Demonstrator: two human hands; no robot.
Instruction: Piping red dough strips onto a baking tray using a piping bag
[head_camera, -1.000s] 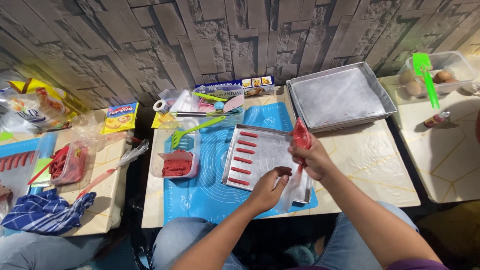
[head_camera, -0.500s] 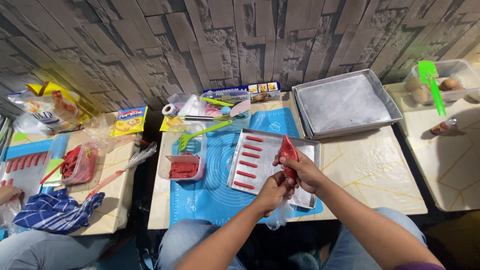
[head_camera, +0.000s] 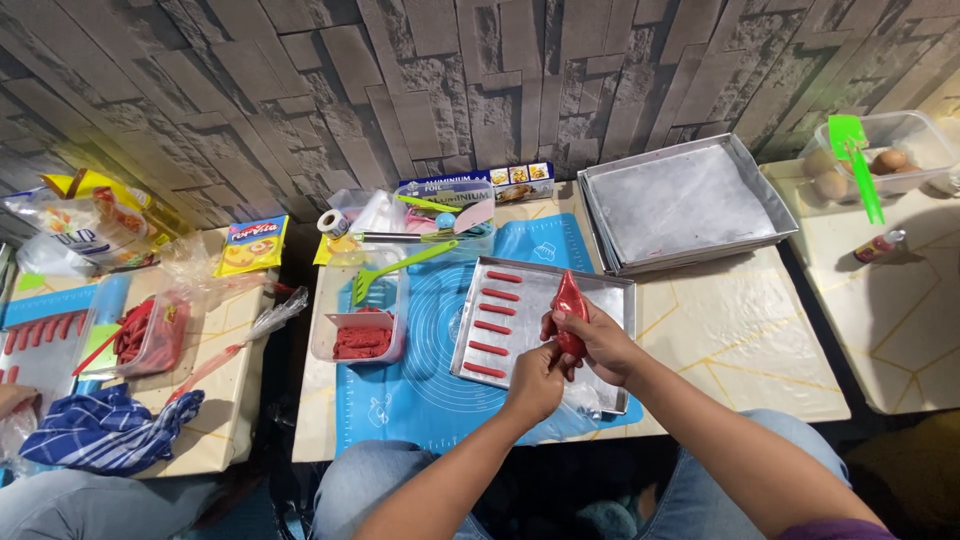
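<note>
Piping bag (head_camera: 570, 305) of red batter | we pinch it in both hands (head_camera: 600, 345) above tray (head_camera: 470, 345) | squeezing hard risks blobs

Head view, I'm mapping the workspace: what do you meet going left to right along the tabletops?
Striped cloth → tub of red sticks → tub with green spatula → baking tray → red piping bag in both hands → empty lined tray → egg tub.

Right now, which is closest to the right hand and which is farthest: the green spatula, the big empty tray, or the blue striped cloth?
From the right hand:
1. Big empty tray, up and to its right.
2. Green spatula, off to its left on the tub.
3. Blue striped cloth, far left on the next table.
</note>
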